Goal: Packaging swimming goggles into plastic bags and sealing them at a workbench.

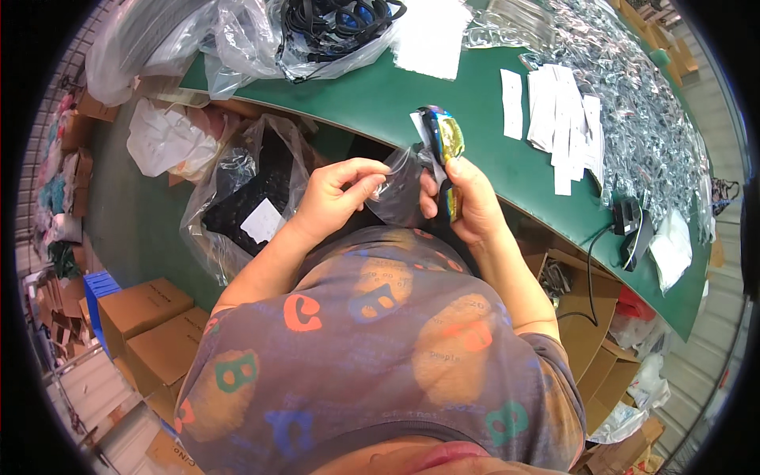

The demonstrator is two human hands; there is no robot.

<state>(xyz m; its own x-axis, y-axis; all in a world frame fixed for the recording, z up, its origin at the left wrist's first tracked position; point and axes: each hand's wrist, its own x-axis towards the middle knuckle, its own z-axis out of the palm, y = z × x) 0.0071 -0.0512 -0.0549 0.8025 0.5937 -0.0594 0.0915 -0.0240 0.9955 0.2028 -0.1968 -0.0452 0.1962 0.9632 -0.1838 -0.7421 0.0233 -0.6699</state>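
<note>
Left fingers (367, 166) pinch a clear bag (398, 202) beside right fingers (467, 180) gripping shiny goggles (450, 138), so bagging likely needs it opened wide.

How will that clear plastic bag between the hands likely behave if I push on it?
The clear plastic bag will probably be floppy, since its film bends and wrinkles between the left hand and right hand. It looks light: the film seems thin and see-through. It may be slippery too, judging by its glossy highlights.
</note>
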